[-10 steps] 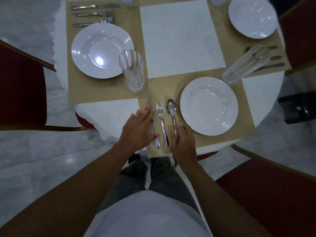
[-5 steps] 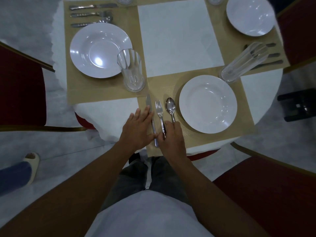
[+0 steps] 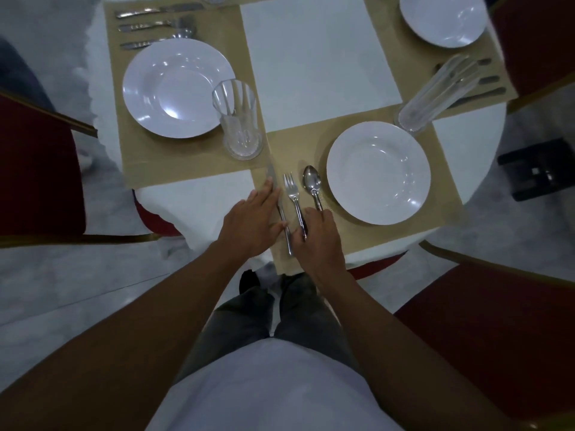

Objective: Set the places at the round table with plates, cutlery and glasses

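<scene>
The right hand hides the fork and spoon handle ends.

Both bare forearms are extended forward and inward from the lower corners of the view, so that the two hands are brought close together near the middle. The left hand is laid flat, palm down, with the fingers straight, held together and pointed away from the body, and the thumb spread toward the other hand. The right hand is held palm down with its knuckles raised and its fingers curled downward and inward; what lies under its grip cannot be told.
</scene>
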